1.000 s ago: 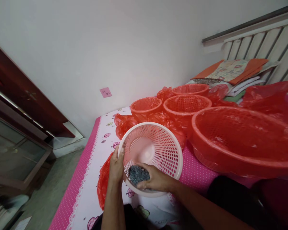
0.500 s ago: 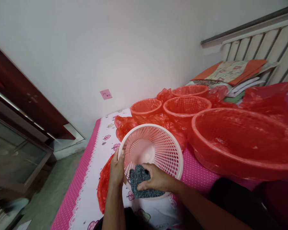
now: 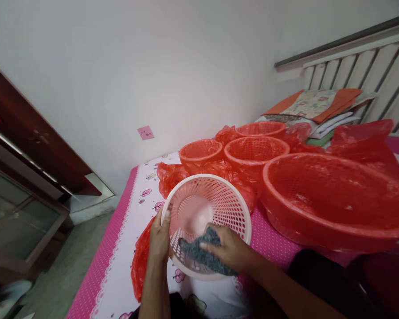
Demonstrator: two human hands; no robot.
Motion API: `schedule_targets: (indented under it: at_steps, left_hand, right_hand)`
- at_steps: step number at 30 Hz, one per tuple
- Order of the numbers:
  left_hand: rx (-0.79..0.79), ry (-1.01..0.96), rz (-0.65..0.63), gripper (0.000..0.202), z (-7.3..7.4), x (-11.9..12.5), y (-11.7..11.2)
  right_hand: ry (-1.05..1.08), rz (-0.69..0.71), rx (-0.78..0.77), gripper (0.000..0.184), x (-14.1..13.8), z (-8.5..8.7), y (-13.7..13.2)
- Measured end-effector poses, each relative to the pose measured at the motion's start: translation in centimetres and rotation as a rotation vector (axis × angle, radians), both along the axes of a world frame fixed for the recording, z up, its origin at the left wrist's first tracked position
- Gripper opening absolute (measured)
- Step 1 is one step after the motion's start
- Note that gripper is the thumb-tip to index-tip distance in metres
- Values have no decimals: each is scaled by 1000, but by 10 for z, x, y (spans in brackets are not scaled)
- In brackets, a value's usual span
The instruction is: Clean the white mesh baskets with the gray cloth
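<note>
A pale pink plastic basket (image 3: 231, 201) with a perforated wall is tilted toward me above the bed, its mouth facing up. My left hand (image 3: 159, 237) grips its rim at the left side, thumb on the inside. Bunched in my right hand (image 3: 228, 248) is a dark grey-blue cloth (image 3: 202, 252), which lies against the near inner wall and hangs over the near rim. The fingers of the right hand are closed around the cloth and partly hidden by it.
Several baskets wrapped in red plastic bags, including a large one (image 3: 319, 208), stand to the right and behind. A red bag (image 3: 141, 261) lies at left on the patterned bedsheet (image 3: 119, 248). Folded bedding (image 3: 319, 104) is stacked by the radiator (image 3: 355, 71).
My right hand has shifted slightly right and bunched the cloth differently against the inner wall. The left hand keeps its grip on the rim. The whole view has moved a little.
</note>
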State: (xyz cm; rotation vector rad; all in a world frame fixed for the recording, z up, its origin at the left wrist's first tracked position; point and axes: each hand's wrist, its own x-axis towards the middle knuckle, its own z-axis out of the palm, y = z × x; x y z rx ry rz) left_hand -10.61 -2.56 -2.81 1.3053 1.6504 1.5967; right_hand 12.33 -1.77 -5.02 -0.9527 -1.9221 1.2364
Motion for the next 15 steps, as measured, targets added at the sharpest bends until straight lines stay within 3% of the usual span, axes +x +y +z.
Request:
schedule_targets:
  at_steps: [3, 5, 10, 13, 15]
  left_hand:
    - [-2, -8, 6, 39, 0, -1, 0]
    - [-1, -6, 7, 38, -1, -1, 0]
    - [16, -11, -2, 39, -2, 0, 2]
    - [14, -21, 10, 38, -1, 1, 0]
    - [11, -18, 22, 37, 0, 2, -1]
  right_hand:
    - [67, -284, 85, 25, 6, 3, 11]
    - [76, -328, 159, 26, 6, 4, 12]
    - [-84, -81, 309, 16, -9, -7, -18]
    - [-146, 155, 287, 33, -19, -15, -40]
    - [-196, 228, 284, 42, -21, -18, -49]
